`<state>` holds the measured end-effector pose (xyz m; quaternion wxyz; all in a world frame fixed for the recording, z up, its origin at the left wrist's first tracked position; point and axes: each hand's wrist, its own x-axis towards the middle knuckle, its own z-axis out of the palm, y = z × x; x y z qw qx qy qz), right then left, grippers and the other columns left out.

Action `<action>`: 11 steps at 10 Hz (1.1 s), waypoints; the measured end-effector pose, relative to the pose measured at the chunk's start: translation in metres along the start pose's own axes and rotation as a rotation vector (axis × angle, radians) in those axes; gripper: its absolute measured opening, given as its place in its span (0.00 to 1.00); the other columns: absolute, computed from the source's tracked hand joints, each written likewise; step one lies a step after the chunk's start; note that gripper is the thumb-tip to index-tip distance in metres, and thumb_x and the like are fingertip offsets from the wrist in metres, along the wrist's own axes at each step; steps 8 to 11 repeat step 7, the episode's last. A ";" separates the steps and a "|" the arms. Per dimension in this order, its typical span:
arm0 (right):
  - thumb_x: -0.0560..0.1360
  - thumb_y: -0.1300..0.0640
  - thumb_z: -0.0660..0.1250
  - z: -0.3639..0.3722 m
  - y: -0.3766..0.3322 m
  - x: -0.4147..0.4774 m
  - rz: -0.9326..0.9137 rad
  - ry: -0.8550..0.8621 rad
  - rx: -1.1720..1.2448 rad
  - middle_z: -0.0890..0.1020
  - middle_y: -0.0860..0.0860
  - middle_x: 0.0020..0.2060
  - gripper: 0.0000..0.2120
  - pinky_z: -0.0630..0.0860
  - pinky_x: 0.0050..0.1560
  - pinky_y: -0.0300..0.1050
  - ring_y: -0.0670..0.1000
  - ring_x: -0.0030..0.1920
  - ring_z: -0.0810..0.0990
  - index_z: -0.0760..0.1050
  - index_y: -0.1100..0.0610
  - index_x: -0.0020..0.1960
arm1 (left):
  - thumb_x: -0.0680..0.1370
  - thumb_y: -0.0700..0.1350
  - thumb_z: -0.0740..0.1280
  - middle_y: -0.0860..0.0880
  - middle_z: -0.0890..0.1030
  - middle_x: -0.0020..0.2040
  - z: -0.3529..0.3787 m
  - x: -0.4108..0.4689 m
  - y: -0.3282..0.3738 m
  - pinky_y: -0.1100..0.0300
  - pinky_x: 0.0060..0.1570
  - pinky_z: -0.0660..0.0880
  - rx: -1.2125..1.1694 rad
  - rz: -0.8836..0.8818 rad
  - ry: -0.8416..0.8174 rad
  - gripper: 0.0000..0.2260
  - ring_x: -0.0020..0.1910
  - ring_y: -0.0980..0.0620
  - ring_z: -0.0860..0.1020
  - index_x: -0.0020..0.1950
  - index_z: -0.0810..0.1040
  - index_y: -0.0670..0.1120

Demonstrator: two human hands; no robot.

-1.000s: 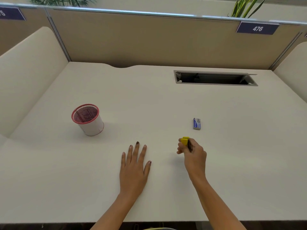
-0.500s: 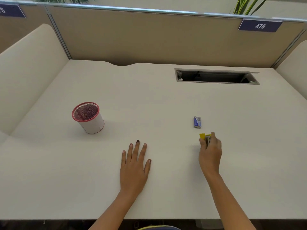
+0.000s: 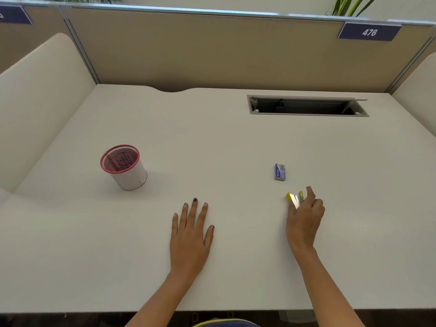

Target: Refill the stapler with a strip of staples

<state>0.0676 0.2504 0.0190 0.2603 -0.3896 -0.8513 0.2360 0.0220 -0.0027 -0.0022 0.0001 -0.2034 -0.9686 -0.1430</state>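
Cream desk (image 3: 236, 142): right hand (image 3: 304, 215) loosely touching small yellow-and-metal stapler (image 3: 295, 199), fingers apart; left hand (image 3: 191, 234) flat, spread.

Beige cubicle partition (image 3: 212, 50), white desk (image 3: 212, 142)

The surface (image 3: 236, 142) looks like smooth, matt off-white laminate. The stapler (image 3: 294, 199) shows glossy yellow plastic around a bright bare-metal strip. The staple box (image 3: 280, 172) looks like printed blue-and-grey cardboard. The pen cup (image 3: 123, 166) has a red wire-mesh inside and rim with a smooth white outer wall. The partition (image 3: 212, 50) behind looks like matt tan cloth with a metal top rail, and the cable tray (image 3: 306, 106) has a grey metal frame.
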 end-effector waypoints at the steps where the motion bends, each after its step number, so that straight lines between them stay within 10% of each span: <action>1: 0.76 0.65 0.68 0.003 0.003 -0.001 0.006 0.003 -0.022 0.74 0.67 0.51 0.27 0.72 0.53 0.58 0.66 0.53 0.72 0.64 0.68 0.72 | 0.80 0.57 0.46 0.50 0.54 0.79 0.002 0.000 -0.001 0.48 0.76 0.50 0.003 -0.001 0.002 0.26 0.78 0.48 0.52 0.78 0.55 0.53; 11: 0.71 0.67 0.69 0.021 -0.020 -0.001 -0.378 0.139 -0.210 0.77 0.62 0.59 0.20 0.65 0.65 0.55 0.63 0.61 0.74 0.73 0.64 0.62 | 0.81 0.54 0.52 0.47 0.55 0.79 -0.018 0.037 0.005 0.55 0.76 0.48 -0.163 -0.023 0.162 0.29 0.78 0.48 0.53 0.78 0.50 0.44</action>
